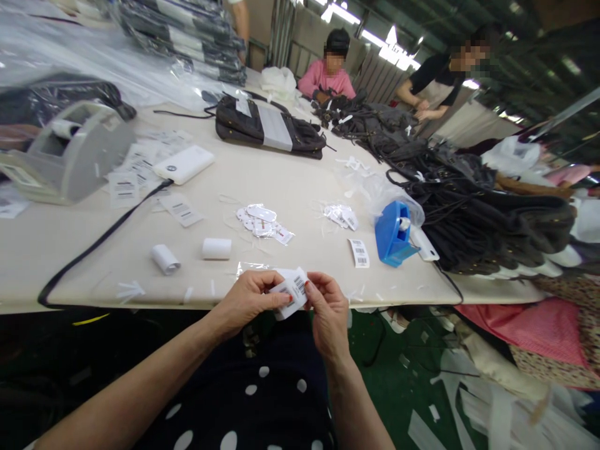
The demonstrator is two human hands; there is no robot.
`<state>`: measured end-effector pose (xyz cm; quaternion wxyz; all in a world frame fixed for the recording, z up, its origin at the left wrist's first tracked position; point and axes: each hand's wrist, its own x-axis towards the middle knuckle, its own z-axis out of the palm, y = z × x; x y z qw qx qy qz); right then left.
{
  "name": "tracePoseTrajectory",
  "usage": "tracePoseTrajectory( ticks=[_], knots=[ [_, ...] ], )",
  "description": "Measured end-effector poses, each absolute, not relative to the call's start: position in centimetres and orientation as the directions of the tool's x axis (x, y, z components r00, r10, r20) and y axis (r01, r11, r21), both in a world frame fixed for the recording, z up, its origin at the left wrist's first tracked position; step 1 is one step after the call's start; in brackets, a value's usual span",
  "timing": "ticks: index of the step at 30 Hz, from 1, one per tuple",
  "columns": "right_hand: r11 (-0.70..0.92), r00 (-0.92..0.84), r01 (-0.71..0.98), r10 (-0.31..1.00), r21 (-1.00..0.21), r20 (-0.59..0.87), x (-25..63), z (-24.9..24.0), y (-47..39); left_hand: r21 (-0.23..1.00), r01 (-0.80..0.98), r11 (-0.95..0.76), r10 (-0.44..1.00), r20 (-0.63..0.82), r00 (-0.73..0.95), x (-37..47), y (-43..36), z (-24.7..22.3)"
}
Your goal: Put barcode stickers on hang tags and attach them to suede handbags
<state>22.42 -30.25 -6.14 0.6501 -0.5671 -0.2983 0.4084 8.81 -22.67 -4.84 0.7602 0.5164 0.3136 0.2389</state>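
Observation:
My left hand pinches a small stack of white barcode tags between thumb and fingers, just over the table's front edge. On the right side of the same tags, my right hand is closed, its thumb and fingertips on the edge of the top tag. Printed bars show on the tags; how many there are is hidden. Beyond my hands lie a pile of white hang tags and a smaller pile of tags. A strip of barcode labels rests near a blue tape dispenser.
Two white paper rolls lie left of my hands. A grey dispenser, loose labels and a white power bank with a black cable are farther left. Folded black garments and a dark garment heap stand behind. Two people work across the table.

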Motion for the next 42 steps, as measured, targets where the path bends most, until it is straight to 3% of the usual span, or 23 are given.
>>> tracePoseTrajectory(
  ticks=[4, 7, 17, 25, 32, 37, 42],
  knots=[
    [0.038, 0.39, 0.22, 0.912, -0.975, 0.124, 22.3, -5.7, -31.0, 0.92, -0.096, 0.381, 0.696, -0.217, 0.685, 8.7, -23.0, -4.9],
    [0.073, 0.273, 0.308, 0.948, -0.949, 0.162, 22.0, -5.1, -31.2, 0.921, -0.102, 0.376, 0.703, -0.212, 0.679, 8.7, -23.0, -4.6],
    [-0.019, 0.293, 0.047, 0.956, -0.999, -0.004, 21.3, -5.7, -31.0, 0.965, 0.052, 0.256, 0.746, -0.231, 0.625, 8.7, -23.1, -4.9],
    [-0.055, 0.384, 0.051, 0.923, -0.997, -0.032, 21.1, -6.5, -31.0, 0.976, 0.114, 0.184, 0.738, -0.214, 0.64, 8.6, -23.1, -5.4],
    [-0.063, 0.48, -0.056, 0.873, -0.996, -0.082, 21.4, -7.5, -30.5, 0.976, 0.111, 0.189, 0.732, -0.215, 0.646, 9.1, -23.0, -5.7],
    [0.175, 0.693, 0.148, 0.683, -0.973, 0.228, 24.4, -7.5, -30.2, 0.984, 0.126, 0.13, 0.714, -0.181, 0.676, 10.4, -22.0, -5.2],
    [0.364, 0.426, 0.588, 0.62, -0.723, 0.659, 27.8, -6.6, -30.8, 0.998, 0.06, 0.004, 0.695, -0.046, 0.718, 13.7, -18.9, -4.7]
  ],
)
